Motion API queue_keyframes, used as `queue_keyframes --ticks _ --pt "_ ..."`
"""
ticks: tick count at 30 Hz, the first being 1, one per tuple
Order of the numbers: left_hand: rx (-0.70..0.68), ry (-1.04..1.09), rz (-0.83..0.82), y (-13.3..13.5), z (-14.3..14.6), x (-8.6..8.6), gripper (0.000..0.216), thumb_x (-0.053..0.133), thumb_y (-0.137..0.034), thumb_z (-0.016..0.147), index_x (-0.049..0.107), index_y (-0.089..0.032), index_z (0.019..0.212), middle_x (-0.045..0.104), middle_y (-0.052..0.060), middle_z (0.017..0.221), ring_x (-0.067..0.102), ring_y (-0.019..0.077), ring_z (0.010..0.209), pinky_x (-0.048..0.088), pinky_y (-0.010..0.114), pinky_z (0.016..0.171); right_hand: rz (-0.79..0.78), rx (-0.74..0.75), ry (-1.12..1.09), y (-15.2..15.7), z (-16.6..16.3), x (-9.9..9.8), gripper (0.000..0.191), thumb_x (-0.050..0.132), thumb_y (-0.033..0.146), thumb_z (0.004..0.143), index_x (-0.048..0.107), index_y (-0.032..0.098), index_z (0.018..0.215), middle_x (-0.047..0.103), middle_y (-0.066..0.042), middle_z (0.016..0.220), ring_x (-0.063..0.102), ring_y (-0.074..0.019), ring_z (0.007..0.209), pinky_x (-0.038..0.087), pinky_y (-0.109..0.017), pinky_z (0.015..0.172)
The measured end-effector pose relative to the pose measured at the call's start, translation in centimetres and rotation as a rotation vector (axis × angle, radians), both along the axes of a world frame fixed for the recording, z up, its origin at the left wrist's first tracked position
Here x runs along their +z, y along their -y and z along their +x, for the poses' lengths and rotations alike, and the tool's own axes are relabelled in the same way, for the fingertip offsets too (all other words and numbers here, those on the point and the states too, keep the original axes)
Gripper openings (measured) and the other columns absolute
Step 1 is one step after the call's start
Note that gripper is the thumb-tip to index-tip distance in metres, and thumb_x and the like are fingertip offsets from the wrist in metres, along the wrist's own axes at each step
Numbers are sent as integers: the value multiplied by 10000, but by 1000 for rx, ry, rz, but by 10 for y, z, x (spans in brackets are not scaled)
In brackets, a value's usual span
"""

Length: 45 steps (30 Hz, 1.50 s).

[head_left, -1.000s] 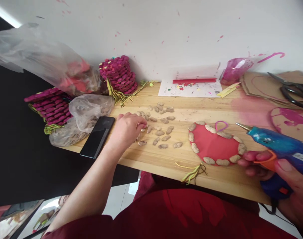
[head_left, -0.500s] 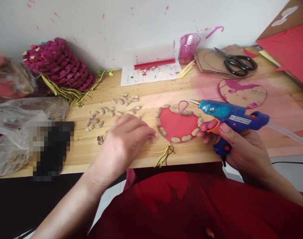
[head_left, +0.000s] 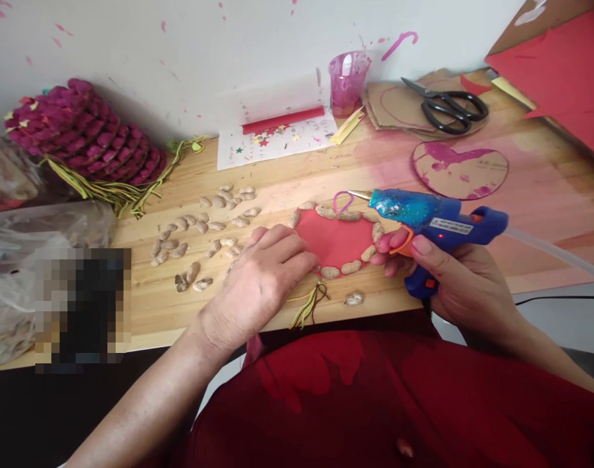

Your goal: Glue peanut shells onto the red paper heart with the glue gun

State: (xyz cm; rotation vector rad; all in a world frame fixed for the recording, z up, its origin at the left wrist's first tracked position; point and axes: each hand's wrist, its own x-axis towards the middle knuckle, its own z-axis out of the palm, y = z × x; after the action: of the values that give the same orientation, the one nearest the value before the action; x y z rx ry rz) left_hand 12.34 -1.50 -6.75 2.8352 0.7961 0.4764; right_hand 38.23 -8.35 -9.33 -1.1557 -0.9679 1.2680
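A red paper heart (head_left: 333,239) rimmed with peanut shells lies on the wooden table (head_left: 287,185), with a purple loop at its top and yellow-green threads (head_left: 307,305) at its tip. My left hand (head_left: 260,283) rests at the heart's lower left edge, fingers curled and pressed together; whatever they hold is hidden. My right hand (head_left: 453,279) grips a blue hot glue gun (head_left: 426,218), a finger on the orange trigger and the nozzle over the heart's top right. One loose peanut (head_left: 354,299) lies near the front edge. Several loose peanuts (head_left: 199,227) are scattered to the left.
Magenta woven pieces (head_left: 90,140) with yellow-green tassels sit at the back left, plastic bags (head_left: 28,227) at the left. A star sheet (head_left: 277,140), pink cup (head_left: 346,77), black scissors (head_left: 448,104) on cardboard, a paint-stained cardboard heart (head_left: 460,170) and red paper (head_left: 565,65) lie at the back and right.
My left hand left the scattered peanuts and moved right to the heart's edge. The glue gun came in over the heart. A loose peanut now lies near the front edge. The view swung right.
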Motion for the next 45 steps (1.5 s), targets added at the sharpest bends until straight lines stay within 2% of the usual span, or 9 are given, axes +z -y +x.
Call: queue_keyframes --ticks 6,10,16,24,37,45 --pt "-25 29 -30 -2 1 -2 189 523 -200 1043 696 -217 1118 730 63 1066 613 226 1034 467 411 916 0 6 -30 1 0 1 128 708 370 953 800 292 910 763 -4 924 717 -186 834 579 -277 714" --pt "18 90 -81 -4 -3 -2 195 576 -202 1019 689 -229 1176 735 70 1082 623 218 1032 502 395 926 -2 0 -40 1 0 1 128 718 381 945 807 295 913 764 -4 924 719 -182 835 576 -274 720" --pt "29 145 -90 -4 -4 -7 143 612 -220 1003 709 -216 1108 722 54 986 613 196 937 515 367 876 2 6 -23 1 0 0 135 710 392 952 798 298 914 763 -6 905 706 -182 815 574 -292 727" --pt "29 131 -72 -2 1 -11 129 593 -230 1011 709 -213 1065 700 61 973 607 211 957 508 381 876 9 -5 -31 0 -1 0 130 705 363 955 799 284 912 753 -11 924 714 -179 823 576 -280 701" --pt "183 188 -101 14 -7 -13 94 633 -182 981 706 -203 1036 717 46 963 623 182 888 520 349 857 8 -8 -36 0 -1 2 127 715 358 947 807 279 909 742 -9 915 722 -170 807 579 -257 685" --pt "181 165 -78 17 -12 -16 96 653 -161 963 695 -185 1046 718 51 966 618 186 893 507 331 845 23 14 -61 0 -1 1 123 704 336 959 798 267 921 741 -20 985 730 -188 916 576 -255 714"
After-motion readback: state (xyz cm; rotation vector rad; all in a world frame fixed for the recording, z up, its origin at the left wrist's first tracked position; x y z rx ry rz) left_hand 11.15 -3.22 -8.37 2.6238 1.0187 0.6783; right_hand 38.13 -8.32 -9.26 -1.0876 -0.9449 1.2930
